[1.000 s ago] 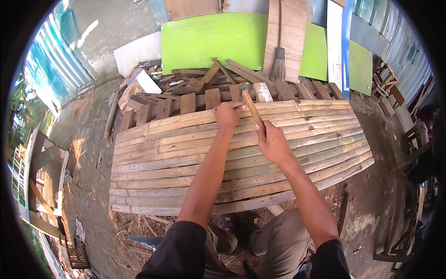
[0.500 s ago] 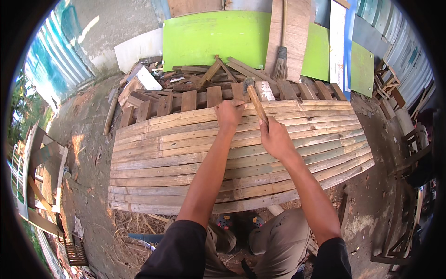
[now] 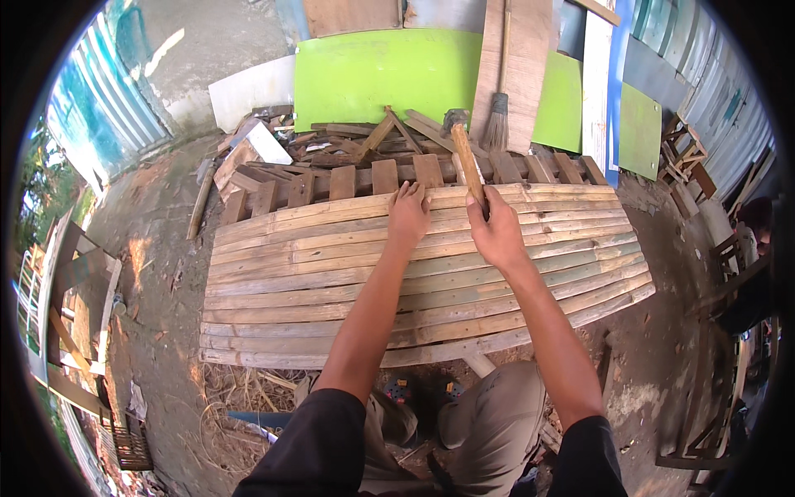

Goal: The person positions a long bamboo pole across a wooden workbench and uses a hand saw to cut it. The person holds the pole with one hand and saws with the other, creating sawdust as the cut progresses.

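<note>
My right hand [image 3: 498, 232] is closed round the wooden handle of a hammer [image 3: 469, 166]. The hammer's dark metal head is raised above the far edge of a bench top of split bamboo slats [image 3: 348, 286]. To its left, my left hand [image 3: 409, 217] rests at that far edge with its fingers bent and drawn together. Whatever lies between those fingertips is too small or hidden to make out. Small dark nail marks dot the slats in rows.
Behind the bamboo runs a row of short wooden blocks [image 3: 342, 182], backed by a heap of scrap wood [image 3: 352, 142]. A broom [image 3: 497, 124] leans by a green panel [image 3: 389, 79]. Below the near edge lies a blue-bladed saw [image 3: 261, 419] among shavings. Wooden frames stand left and right.
The hammer has lifted away from the bamboo, its head now higher and farther right. My left fingers have changed from a sideways pinch to pointing over the far edge. The view has shifted slightly.
</note>
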The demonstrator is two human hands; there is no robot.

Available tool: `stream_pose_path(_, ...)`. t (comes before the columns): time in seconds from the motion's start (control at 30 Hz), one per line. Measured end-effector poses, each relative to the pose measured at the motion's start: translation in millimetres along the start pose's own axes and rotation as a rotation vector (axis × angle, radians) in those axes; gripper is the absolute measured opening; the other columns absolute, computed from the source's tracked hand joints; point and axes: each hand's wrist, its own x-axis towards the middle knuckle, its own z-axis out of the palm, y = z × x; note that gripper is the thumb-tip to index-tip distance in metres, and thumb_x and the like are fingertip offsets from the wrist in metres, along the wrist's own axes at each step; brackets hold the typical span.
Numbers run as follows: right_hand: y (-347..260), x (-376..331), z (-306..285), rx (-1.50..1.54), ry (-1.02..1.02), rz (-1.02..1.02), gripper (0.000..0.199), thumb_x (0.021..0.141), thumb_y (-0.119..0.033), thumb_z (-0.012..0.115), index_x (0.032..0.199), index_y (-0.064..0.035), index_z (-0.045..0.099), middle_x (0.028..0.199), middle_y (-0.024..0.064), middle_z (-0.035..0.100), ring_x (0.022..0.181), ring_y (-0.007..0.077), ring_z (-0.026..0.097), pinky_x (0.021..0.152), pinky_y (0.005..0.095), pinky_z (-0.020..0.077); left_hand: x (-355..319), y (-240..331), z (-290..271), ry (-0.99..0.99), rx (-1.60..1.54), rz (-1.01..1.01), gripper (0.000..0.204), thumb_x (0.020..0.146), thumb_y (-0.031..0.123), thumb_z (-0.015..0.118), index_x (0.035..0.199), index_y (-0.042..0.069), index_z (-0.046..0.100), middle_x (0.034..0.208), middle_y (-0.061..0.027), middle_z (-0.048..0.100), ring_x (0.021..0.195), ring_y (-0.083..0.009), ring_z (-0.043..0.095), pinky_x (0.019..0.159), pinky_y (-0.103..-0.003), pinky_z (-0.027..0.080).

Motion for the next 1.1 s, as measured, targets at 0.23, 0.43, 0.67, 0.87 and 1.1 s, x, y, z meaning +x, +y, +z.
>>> stream_pose_path(0.23,32,-11,13,-0.102,-0.111,0.152,0.029,0.104,-0.03,0.05,0.113,-0.0034,0.054,0.081,0.0281,0.067,0.082,0.051,0.065,0.072,0.0563,0.0487,-45,40,-20,-0.174,0.203,-0.214,0.058,0.104,0.04,0.035,0.156,0.015,0.037,0.165,-0.0084,0.03,0.153,-0.0308,0.023,0.124,-0.056,0.013)
stream_pose_path(0.43,10,-6,14,-0.061,0.0,0.024,0.031,0.105,-0.032,0.049,0.107,-0.0013,0.055,0.083,0.029,0.067,0.083,0.0509,0.065,0.072,0.056,0.0489,-43,36,-28,-0.19,0.23,-0.246,0.06,0.102,0.037,0.036,0.157,0.014,0.035,0.166,-0.0061,0.028,0.154,-0.0281,0.021,0.125,-0.054,0.011)
stream_pose_path(0.67,48,-9,14,-0.14,-0.177,0.157,0.031,0.106,-0.031,0.048,0.104,-0.0004,0.053,0.081,0.0287,0.066,0.081,0.05,0.065,0.068,0.0535,0.0489,-41,41,-26,-0.212,0.227,-0.249,0.062,0.101,0.037,0.036,0.157,0.012,0.035,0.166,-0.0061,0.027,0.154,-0.0279,0.022,0.125,-0.055,0.01)
stream_pose_path(0.87,20,-6,8,0.022,0.034,0.003,0.03,0.106,-0.03,0.049,0.104,-0.0007,0.054,0.08,0.0279,0.065,0.08,0.0495,0.065,0.068,0.0532,0.0481,-42,38,-24,-0.187,0.255,-0.235,0.063,0.1,0.037,0.037,0.157,0.011,0.035,0.166,-0.0063,0.027,0.154,-0.0278,0.021,0.125,-0.056,0.01)
stream_pose_path(1.1,21,-7,17,0.131,-0.07,0.111,0.037,0.109,-0.034,0.042,0.105,0.0003,0.056,0.064,0.0081,0.052,0.052,0.0208,0.05,0.048,0.0363,0.0406,-41,35,-22,-0.176,0.244,-0.226,0.062,0.101,0.038,0.039,0.156,0.01,0.036,0.165,-0.0076,0.03,0.153,-0.0295,0.025,0.124,-0.057,0.014)
